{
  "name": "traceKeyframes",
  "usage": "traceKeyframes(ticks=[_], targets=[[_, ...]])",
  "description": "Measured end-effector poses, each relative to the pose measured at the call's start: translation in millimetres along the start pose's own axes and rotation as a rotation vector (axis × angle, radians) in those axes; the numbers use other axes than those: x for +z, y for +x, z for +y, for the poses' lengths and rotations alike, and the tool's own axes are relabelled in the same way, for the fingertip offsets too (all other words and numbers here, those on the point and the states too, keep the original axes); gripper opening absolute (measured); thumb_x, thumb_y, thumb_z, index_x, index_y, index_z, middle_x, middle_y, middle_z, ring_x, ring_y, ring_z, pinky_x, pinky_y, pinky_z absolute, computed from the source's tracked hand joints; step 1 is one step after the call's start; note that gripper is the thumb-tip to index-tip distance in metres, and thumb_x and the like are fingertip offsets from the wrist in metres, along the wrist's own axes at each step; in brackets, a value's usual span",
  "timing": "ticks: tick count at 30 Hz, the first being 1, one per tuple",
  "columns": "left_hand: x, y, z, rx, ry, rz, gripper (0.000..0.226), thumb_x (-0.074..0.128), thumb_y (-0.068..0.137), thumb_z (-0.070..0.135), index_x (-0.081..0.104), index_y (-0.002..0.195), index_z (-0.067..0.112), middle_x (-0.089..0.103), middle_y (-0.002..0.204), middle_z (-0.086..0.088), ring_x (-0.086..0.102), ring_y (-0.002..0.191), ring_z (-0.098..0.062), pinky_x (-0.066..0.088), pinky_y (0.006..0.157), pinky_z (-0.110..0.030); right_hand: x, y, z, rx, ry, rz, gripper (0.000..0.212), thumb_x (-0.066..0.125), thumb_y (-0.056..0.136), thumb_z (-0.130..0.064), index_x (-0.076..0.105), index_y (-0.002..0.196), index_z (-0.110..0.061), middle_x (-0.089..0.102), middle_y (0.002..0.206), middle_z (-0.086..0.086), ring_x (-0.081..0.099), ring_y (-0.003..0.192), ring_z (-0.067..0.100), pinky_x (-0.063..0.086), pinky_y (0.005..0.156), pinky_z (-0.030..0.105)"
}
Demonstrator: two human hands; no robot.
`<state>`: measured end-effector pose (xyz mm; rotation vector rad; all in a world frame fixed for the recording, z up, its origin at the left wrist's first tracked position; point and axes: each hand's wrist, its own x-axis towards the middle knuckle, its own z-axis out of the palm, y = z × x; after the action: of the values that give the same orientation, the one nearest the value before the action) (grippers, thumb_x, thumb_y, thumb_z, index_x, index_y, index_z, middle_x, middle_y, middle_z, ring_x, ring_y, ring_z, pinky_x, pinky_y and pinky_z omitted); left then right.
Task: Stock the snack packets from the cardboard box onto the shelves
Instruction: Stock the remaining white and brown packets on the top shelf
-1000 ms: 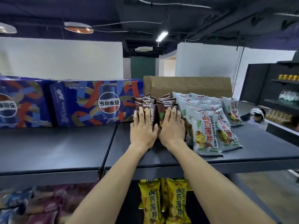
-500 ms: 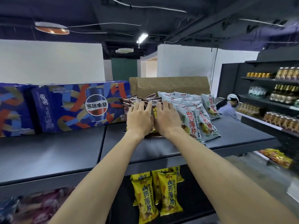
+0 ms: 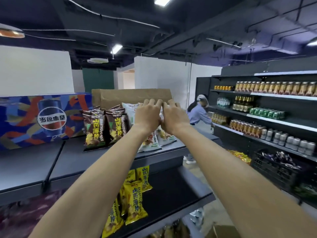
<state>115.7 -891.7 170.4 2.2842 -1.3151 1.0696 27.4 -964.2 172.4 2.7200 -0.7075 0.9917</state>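
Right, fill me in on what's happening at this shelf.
A person is stocking snack packets on the top shelf. Both hands, left hand and right hand, reach side by side over the white packets, fingers loosely curved; whether they grip one is hidden. The brown packets stand upright just to the left, beside a blue cola carton. Yellow packets sit on the shelf below. A cardboard box stands behind.

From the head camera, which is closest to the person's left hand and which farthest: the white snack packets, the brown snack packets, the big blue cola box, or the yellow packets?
From the left hand:
1. White snack packets, right under and behind the hand.
2. Brown snack packets, just to its left on the same top shelf.
3. Blue cola box, farther left along that shelf.
4. Yellow packets, on the shelf below, near the person.
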Motion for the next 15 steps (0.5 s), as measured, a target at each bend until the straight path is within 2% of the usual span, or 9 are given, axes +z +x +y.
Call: traceKeyframes(ticks=[4,11,15], targets=[[-7.2,-3.9,70.8,0.039,-0.048,-0.035,0.049,0.061,0.081,0.017,0.047,0.128,0.014,0.057,0.118,-0.009,0.050,0.113,-0.030,0.043,0.088,-0.038,-26.4,-38.9,55.2,0.031,-0.037,-0.013,0.046,0.064,0.090,-0.024,0.046,0.129,-0.010,0.052,0.127,0.011,0.049,0.118,0.030,0.046,0.090,0.038],[-7.7,-22.4,195.6,0.150,-0.109,-0.037,0.047,0.061,0.085,0.021,0.047,0.128,0.013,0.058,0.117,-0.009,0.053,0.111,-0.031,0.044,0.084,-0.038,-68.6,-111.7,156.6,0.127,-0.131,-0.083,0.053,0.058,0.091,-0.022,0.040,0.139,-0.010,0.044,0.140,0.011,0.040,0.131,0.030,0.039,0.103,0.038],[-3.2,-33.8,264.8,0.212,-0.143,-0.093,0.056,0.060,0.084,0.017,0.042,0.137,0.014,0.058,0.119,-0.010,0.053,0.113,-0.033,0.043,0.088,-0.038,-86.9,-162.9,208.4,0.199,-0.157,-0.101,0.051,0.055,0.094,-0.023,0.040,0.141,-0.011,0.044,0.140,0.013,0.040,0.130,0.031,0.039,0.103,0.040]])
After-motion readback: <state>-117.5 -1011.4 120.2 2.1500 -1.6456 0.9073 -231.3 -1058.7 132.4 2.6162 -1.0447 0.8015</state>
